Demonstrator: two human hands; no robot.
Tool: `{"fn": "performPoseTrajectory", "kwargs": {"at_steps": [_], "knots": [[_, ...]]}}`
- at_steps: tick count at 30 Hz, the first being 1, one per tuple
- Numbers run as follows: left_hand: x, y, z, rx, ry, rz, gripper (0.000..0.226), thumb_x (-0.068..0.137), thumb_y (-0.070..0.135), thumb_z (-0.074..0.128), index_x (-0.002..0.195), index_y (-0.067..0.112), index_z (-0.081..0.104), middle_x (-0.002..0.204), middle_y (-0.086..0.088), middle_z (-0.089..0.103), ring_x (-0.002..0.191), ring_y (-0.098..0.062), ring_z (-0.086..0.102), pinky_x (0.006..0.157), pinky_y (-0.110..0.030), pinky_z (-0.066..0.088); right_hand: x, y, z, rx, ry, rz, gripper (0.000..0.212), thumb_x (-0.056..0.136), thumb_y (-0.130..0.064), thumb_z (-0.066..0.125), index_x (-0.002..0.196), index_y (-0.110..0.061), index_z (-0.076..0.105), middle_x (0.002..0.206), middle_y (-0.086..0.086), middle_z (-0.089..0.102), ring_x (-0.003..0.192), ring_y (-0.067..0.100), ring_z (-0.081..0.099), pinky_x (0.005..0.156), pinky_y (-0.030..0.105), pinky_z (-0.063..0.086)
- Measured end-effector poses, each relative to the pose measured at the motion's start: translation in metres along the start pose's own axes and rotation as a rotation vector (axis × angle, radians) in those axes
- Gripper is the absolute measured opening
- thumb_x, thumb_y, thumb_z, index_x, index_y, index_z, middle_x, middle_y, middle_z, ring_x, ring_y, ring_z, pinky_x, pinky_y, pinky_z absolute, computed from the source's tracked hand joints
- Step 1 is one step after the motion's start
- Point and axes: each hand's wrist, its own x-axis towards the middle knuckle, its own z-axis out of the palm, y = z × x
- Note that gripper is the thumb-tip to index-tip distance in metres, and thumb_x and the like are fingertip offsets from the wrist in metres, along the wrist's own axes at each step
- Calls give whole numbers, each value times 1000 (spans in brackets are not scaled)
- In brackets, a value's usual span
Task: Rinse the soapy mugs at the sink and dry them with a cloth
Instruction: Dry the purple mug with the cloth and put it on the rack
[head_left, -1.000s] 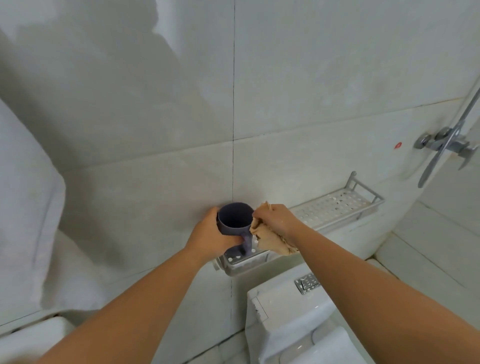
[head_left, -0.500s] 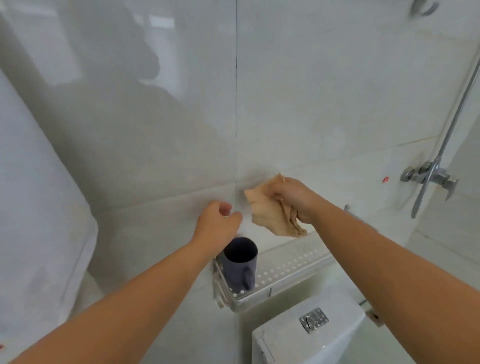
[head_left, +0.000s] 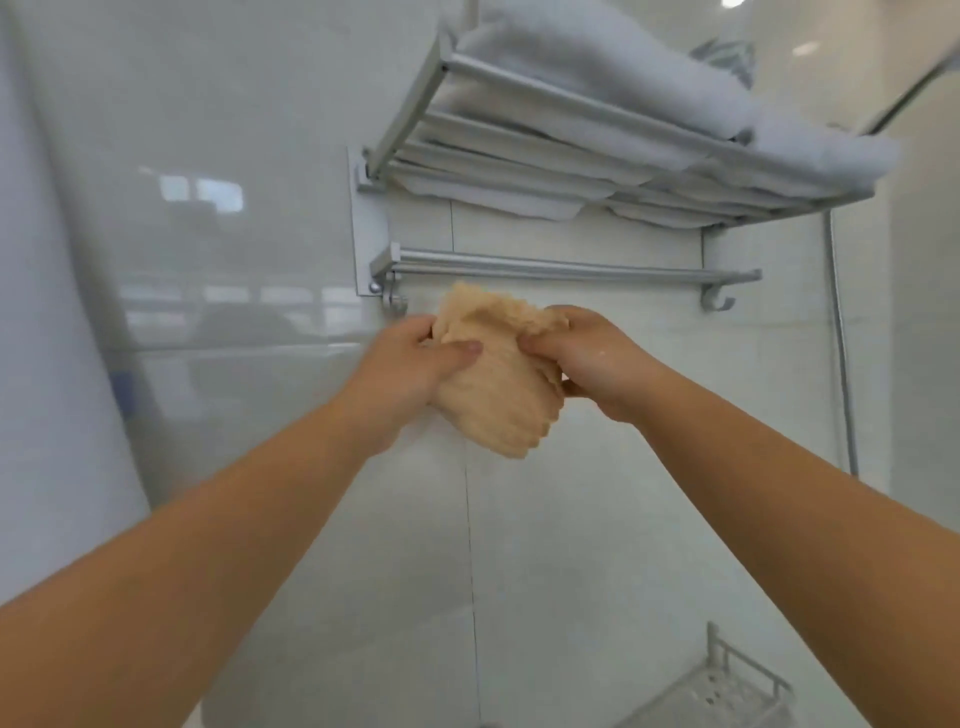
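Beige cloth raised since half a second earlier, just below towel rail. Gripped at both sides: left hand newly joined, thumb pressed across; right hand curled around. Mug out of view; wire shelf now at lower edge.

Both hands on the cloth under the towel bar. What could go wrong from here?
1. The cloth is bunched between the left hand and right hand; hung like that over the towel bar, it may slide off.
2. The folded white towels overhang the rack above; reaching higher might snag them.
3. The wire shelf sits at the frame's bottom edge, so a dropped cloth could go unnoticed.
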Motion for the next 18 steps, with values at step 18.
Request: {"fn": "performPoseTrajectory", "kwargs": {"at_steps": [18], "knots": [[76,74,-4,1116,549,176,35,88,24,56,120,12,52,118,-13,53,111,-31,50,86,-39,42,114,-47,8,-560,370,-176,39,80,-38,66,111,-19,50,107,4,55,103,27,52,91,39,43]]}}
